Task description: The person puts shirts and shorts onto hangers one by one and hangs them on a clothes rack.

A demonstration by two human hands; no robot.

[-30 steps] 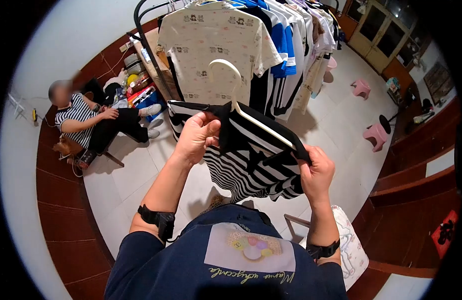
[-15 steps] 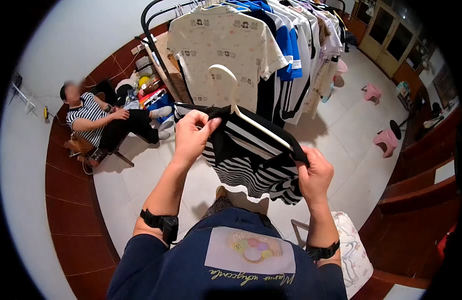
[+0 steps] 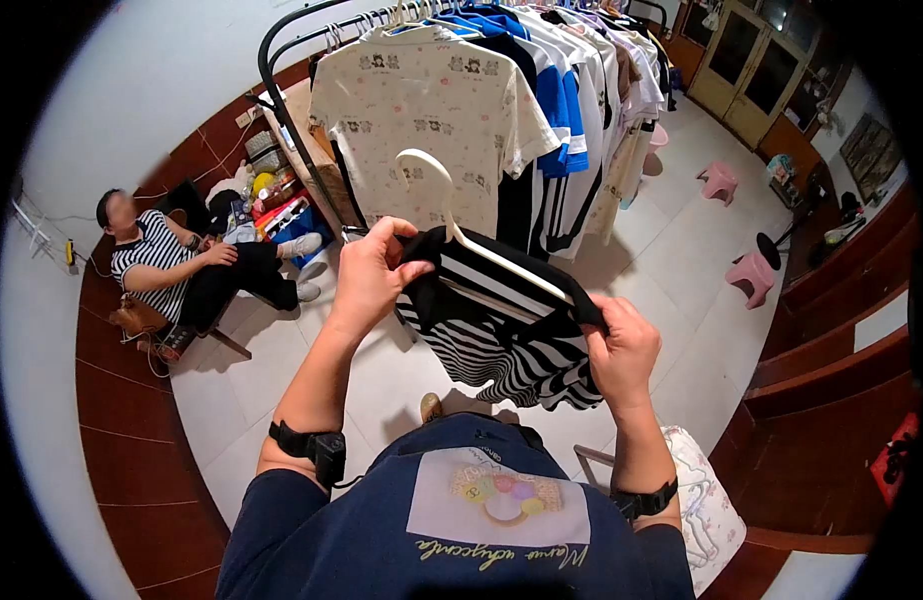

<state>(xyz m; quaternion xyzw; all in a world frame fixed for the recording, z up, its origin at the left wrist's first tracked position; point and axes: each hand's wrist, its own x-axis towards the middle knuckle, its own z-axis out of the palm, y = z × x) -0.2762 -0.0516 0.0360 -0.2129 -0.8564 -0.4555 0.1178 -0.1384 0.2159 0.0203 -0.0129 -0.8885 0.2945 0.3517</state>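
Observation:
In front of my body I hold up a black-and-white striped garment (image 3: 502, 350) with a black edge along its top. A white hanger (image 3: 440, 190) sits inside its upper opening, hook pointing up and away from me. My left hand (image 3: 372, 275) pinches the black edge left of the hook, thumb against fingers. At the other end, my right hand (image 3: 625, 348) is closed on the same edge beside the hanger's tip. The garment's lower part hangs free over the floor, and its far side is hidden.
A black clothes rack (image 3: 282, 95) full of hung clothes stands ahead, a cream printed T-shirt (image 3: 412, 130) nearest. At left sits a person in a striped top (image 3: 157, 260). Pink stools (image 3: 752, 278) stand at right. Hangers lie on a floral-covered seat (image 3: 717, 520) by my right elbow.
The view has shifted slightly, so the rack and seated person appear further left. Both hands keep hold of the garment's edge; the garment and hanger hang a little lower in view.

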